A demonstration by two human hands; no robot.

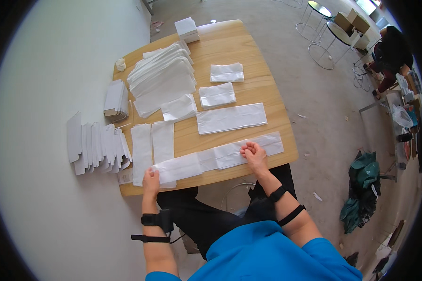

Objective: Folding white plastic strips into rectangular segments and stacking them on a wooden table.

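I see my left hand (151, 176) pinching the near-left end of a long white sheet (218, 156), fingers pressed together on it; my right hand (253, 151) rests curled in a loose fist on its right part; the sheet lies along the near edge of the surface (248, 51); further sheets (231, 118) lie beyond it.

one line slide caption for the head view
Left hand and right hand pinch a long white paper strip on a wooden table.
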